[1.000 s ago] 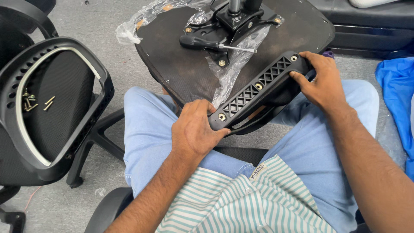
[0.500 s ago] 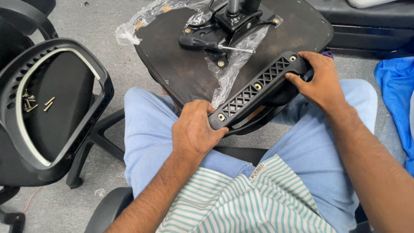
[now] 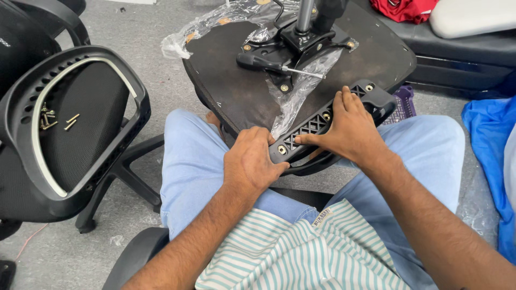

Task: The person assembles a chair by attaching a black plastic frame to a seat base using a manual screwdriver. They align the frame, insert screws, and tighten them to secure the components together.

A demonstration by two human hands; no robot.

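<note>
Hands press a black plastic armrest bracket flat against the underside of an upturned office chair seat, which rests across the person's lap. Left hand closes over the bracket's near end, fingers curled around it and the seat edge. Right hand lies across the middle, fingers together and stretched flat over the lattice, index tip by a screw hole.

By the look of it, the bracket is stiff, light moulded plastic, ribbed enough not to slip; its two ends look the safest places to hold, clear of the brass-coloured screws. The seat seems bulkier and inclined to tip off the knees.

A screwdriver lies on the seat beside the tilt mechanism, amid crumpled clear plastic wrap. Another chair's mesh backrest, carrying loose screws, stands left on grey carpet. Blue cloth lies right.
</note>
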